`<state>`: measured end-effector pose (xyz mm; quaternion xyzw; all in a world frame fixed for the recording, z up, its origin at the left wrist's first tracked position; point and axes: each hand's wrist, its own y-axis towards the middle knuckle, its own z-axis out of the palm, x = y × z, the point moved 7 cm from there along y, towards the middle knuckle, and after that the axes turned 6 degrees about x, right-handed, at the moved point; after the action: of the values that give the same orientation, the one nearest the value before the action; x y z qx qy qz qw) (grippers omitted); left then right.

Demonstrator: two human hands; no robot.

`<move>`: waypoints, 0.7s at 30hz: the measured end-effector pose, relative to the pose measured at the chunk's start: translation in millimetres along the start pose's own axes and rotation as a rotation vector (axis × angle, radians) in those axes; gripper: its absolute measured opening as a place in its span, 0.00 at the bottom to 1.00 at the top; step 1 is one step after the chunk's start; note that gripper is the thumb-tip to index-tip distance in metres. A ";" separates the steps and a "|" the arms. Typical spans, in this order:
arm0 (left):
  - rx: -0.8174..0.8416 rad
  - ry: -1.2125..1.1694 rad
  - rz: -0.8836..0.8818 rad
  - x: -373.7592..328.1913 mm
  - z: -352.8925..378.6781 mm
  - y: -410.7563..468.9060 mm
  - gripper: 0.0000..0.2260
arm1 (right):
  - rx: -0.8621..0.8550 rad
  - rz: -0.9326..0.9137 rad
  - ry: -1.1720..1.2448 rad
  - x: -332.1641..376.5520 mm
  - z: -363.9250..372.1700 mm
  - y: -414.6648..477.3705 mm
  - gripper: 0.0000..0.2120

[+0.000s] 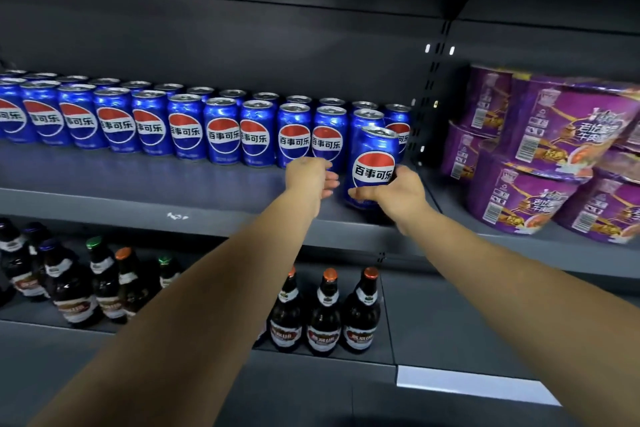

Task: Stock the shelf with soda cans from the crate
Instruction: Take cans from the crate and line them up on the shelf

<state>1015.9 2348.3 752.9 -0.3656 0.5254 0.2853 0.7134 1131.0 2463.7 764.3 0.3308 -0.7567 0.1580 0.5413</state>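
A blue soda can (375,158) with a red, white and blue logo stands upright near the front right of the grey shelf (138,198). My right hand (398,192) grips its lower part from the right. My left hand (311,178) hovers just left of the can with loosely curled fingers, holding nothing. Two rows of several matching blue cans (187,125) run along the shelf behind, from the far left to the right upright. The crate is out of view.
Purple instant-noodle bowls (540,156) are stacked on the neighbouring shelf section to the right. Brown beer bottles (325,315) stand on the lower shelf, with more bottles (72,288) at its left. A slotted metal upright (429,90) divides the sections.
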 end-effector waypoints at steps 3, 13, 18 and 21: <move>-0.015 -0.010 0.010 6.3 17.2 7.6 0.04 | -0.003 0.027 -0.001 -9.5 -14.7 11.8 0.29; -0.078 -0.021 0.165 8.2 51.8 26.0 0.09 | -0.044 0.040 0.003 -28.1 -35.7 50.2 0.28; -0.093 0.027 0.163 11.0 55.2 36.9 0.10 | -0.032 0.033 0.028 -31.6 -34.2 64.3 0.28; -0.101 0.028 0.151 10.0 53.1 43.5 0.10 | -0.041 0.034 0.070 -33.3 -32.9 69.4 0.28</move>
<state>1013.0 2416.9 743.2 -0.3643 0.5464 0.3594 0.6630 1114.5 2545.1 753.8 0.3009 -0.7458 0.1633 0.5715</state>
